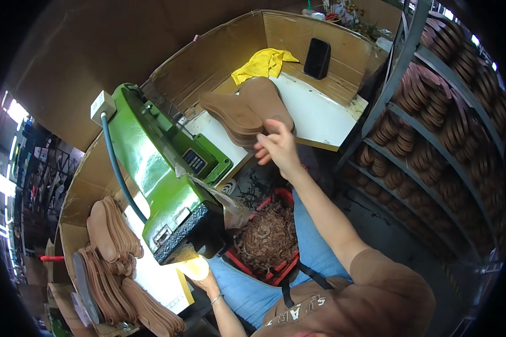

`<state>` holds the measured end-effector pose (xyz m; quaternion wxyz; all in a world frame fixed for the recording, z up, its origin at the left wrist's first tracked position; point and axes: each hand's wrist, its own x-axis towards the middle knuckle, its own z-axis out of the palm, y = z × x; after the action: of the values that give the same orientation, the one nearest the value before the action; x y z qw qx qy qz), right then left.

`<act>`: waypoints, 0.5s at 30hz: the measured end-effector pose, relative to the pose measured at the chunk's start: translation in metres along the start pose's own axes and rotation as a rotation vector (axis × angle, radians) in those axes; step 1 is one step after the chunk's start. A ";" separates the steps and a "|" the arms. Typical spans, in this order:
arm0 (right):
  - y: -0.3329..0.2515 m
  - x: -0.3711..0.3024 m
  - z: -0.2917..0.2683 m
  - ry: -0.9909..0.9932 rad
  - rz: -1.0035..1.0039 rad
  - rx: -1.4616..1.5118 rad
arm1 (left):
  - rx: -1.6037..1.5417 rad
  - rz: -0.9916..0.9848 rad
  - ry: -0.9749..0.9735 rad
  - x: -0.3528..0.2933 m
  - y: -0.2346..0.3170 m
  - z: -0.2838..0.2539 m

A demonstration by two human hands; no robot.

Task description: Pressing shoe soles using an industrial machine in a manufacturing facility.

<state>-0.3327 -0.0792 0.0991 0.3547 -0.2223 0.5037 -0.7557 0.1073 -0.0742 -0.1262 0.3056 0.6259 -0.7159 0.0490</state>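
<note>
My right hand (278, 149) reaches forward to the near edge of a stack of brown shoe soles (230, 115). Its fingers are apart, with nothing seen between them; whether the fingertips touch the soles I cannot tell. One sole (267, 101) lies tilted against the right side of that stack. Low at the left, my left hand (209, 283) is beside the head of a green machine (154, 163). Bright lamp glare and the machine hide most of its fingers, so what it holds, if anything, does not show.
More brown soles (104, 281) stand in stacks at the left. Between my knees sits a red bin (287, 196) of brown scraps. A yellow cloth (264, 63) and a black phone (317, 58) are at the back by a cardboard wall. A metal rack (413, 121) of soles rises at right.
</note>
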 end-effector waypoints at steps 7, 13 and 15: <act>0.025 0.016 -0.044 0.366 -0.777 -1.020 | 0.010 0.030 -0.077 -0.021 0.019 -0.024; 0.059 0.066 -0.036 0.248 -0.731 -1.139 | -0.073 -0.155 -0.292 -0.042 0.059 -0.083; 0.064 0.060 -0.026 0.194 -0.750 -1.027 | -0.190 -0.104 -0.353 -0.054 0.050 -0.111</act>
<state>-0.3694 -0.1250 0.0286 -0.1323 -0.4555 0.7192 -0.5077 0.1044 0.0333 -0.0479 0.2351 0.6290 -0.7266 -0.1453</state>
